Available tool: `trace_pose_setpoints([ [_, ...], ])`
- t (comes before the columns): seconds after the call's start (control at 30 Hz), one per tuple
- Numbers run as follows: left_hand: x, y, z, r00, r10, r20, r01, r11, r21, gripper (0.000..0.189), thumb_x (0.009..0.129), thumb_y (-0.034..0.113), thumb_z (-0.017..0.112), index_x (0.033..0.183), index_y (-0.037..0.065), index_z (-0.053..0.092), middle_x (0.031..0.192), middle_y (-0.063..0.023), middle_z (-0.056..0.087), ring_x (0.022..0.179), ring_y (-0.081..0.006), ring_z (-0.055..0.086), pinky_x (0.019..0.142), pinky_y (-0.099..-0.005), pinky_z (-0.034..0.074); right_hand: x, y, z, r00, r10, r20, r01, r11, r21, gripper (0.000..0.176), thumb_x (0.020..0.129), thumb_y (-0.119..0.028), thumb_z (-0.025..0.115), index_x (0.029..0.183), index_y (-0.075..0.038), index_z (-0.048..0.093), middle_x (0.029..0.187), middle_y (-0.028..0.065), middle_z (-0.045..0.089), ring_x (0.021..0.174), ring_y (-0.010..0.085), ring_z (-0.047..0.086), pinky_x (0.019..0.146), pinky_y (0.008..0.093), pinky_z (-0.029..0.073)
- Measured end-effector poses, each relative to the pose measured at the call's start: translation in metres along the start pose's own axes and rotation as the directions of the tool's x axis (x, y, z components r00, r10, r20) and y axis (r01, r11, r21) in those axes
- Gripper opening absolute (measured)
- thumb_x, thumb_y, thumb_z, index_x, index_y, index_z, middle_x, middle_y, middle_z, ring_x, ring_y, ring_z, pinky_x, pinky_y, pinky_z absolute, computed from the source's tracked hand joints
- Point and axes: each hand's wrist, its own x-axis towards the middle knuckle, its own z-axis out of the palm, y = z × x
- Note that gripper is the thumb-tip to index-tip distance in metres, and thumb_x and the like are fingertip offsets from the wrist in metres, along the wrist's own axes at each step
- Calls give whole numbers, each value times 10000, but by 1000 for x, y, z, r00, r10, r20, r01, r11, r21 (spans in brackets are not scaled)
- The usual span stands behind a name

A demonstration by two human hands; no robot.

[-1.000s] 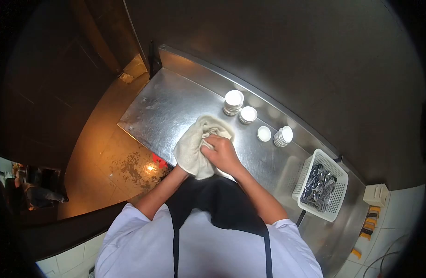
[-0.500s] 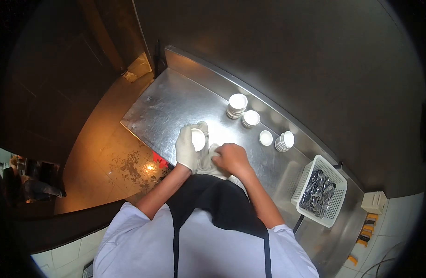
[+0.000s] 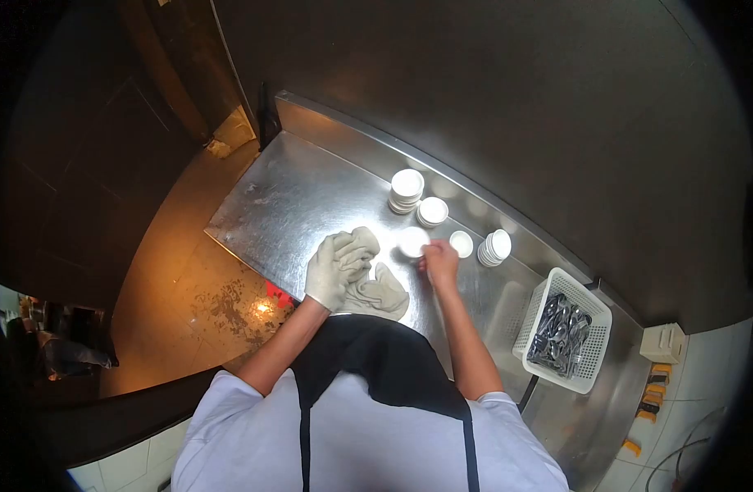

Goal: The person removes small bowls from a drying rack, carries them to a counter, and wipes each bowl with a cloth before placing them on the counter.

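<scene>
My left hand (image 3: 325,275), in a pale glove, is closed on a crumpled grey-beige cloth (image 3: 382,297) near the front edge of the steel counter. Bare, my right hand (image 3: 440,264) grips the edge of a small white dish (image 3: 411,241), which is slightly blurred. Just right of that dish lies another small white dish (image 3: 461,243) on the counter. Behind it stand a tall stack of white dishes (image 3: 406,187) and a shorter stack (image 3: 432,212). Farther right, one more stack of dishes (image 3: 495,247) leans over.
A white plastic basket (image 3: 603,340) full of dark, shiny cutlery (image 3: 561,334) stands at the right of the steel counter (image 3: 286,197). A raised backsplash (image 3: 352,131) runs along the back against a dark wall. Orange-handled objects (image 3: 653,398) sit by the tiles at far right.
The white dish has passed from inside the cloth at my left hand to my right hand, which has moved right and forward toward the other dishes. My left hand keeps the cloth.
</scene>
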Motion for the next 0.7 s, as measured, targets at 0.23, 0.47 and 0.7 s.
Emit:
trace_pose_setpoints([
  [0.23,2,-3,-6,999,-23,23,22,999,25,517,1097,373,426,1354,-67,517,1218,-235,674,1033,-269,736,832,-346,619,54,-18,-26,997,47,-63,-34,982,188,345,936,-136,702,1231,42,690,938,151,766,721,183,722,624,301,583],
  [0.47,-5,7,4,997,-78,-12,78,995,-60,392,1123,307,389,1266,-13,564,1066,-206,731,827,-239,743,709,-294,630,21,-2,-54,853,-523,2,208,335,-919,214,873,-173,773,1017,-15,765,959,180,748,920,370,705,818,484,564],
  [0.7,1,0,10,994,-92,-67,93,996,13,429,1097,325,415,1261,-34,581,1113,-210,709,882,-267,738,734,-322,619,-11,10,-67,765,-643,47,349,353,-868,98,867,-105,739,903,-16,762,929,167,736,901,370,672,805,486,538],
])
